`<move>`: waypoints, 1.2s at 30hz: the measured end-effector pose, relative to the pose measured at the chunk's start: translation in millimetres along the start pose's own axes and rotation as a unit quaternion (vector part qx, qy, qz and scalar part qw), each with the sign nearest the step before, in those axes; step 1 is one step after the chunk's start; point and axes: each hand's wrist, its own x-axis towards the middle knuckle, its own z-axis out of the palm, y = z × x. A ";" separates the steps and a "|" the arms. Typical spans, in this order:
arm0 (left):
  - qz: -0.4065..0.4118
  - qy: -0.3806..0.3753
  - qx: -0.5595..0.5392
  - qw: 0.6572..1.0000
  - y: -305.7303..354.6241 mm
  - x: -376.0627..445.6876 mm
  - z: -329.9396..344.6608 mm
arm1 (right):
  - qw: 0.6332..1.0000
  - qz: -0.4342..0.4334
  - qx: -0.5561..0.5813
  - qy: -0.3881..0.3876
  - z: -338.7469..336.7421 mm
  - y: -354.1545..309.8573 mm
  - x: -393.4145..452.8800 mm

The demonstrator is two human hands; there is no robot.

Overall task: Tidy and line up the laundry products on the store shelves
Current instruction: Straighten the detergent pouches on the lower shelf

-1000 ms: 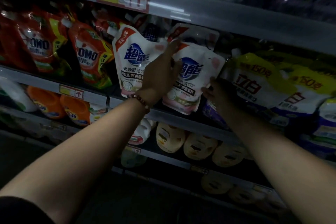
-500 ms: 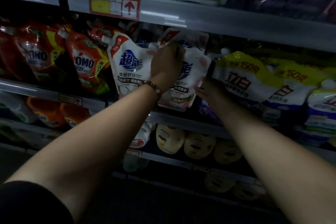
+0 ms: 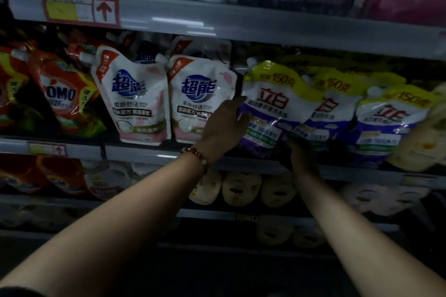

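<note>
Both hands have left the two white pouches (image 3: pixel 202 99) — now upright at centre frame — for the purple-and-yellow pouch (image 3: pixel 277 108): left hand (image 3: pixel 223 128) open against its edge, right hand (image 3: pixel 301 154) gripping its base.

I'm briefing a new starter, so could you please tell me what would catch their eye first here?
Two bare forearms reach in, and the left hand and right hand meet at the leftmost yellow-and-purple pouch on the middle shelf. Beside it stand two white pouches with blue logos, then red OMO pouches at far left.
</note>
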 end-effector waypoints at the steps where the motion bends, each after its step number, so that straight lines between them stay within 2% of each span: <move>1: -0.016 -0.001 -0.035 0.999 1.1 3.8 6.2 | 0.999 -0.022 -0.015 -0.017 -0.4 -3.7 1.9; 6: -0.063 0.010 -0.164 0.984 15.6 21.2 23.7 | 0.993 -0.057 -0.089 -0.060 0.4 -33.0 4.9; 12: -0.069 0.055 -0.156 0.984 14.2 32.5 30.9 | 0.989 -0.084 -0.080 -0.094 -2.9 -41.0 15.5; 16: -0.120 0.077 -0.199 0.970 10.4 30.1 36.4 | 0.979 -0.102 -0.128 -0.123 -13.4 -41.6 22.4; 18: -0.125 0.113 -0.170 0.971 8.6 27.1 35.3 | 0.970 -0.121 -0.170 -0.124 -17.8 -44.4 27.5; 20: -0.111 0.168 -0.090 0.976 4.6 24.4 34.5 | 0.952 -0.176 -0.229 -0.102 -20.7 -49.4 34.7; 23: -0.117 0.238 -0.022 0.964 -2.2 19.3 34.9 | 0.938 -0.235 -0.245 -0.066 -20.5 -58.2 44.8; 27: -0.115 0.284 -0.056 0.950 6.1 8.5 44.3 | 0.950 -0.199 -0.229 -0.076 -14.0 -59.9 47.5; 32: -0.121 0.261 -0.116 0.951 12.2 1.8 50.9 | 0.966 -0.164 -0.167 -0.111 -8.2 -52.2 58.2; 34: -0.175 0.235 -0.185 0.938 10.6 4.5 46.6 | 0.971 -0.146 -0.145 -0.117 -5.2 -56.3 54.5; 36: -0.224 0.175 -0.268 0.920 10.6 5.8 39.1 | 0.976 -0.131 -0.131 -0.116 -1.2 -62.6 48.0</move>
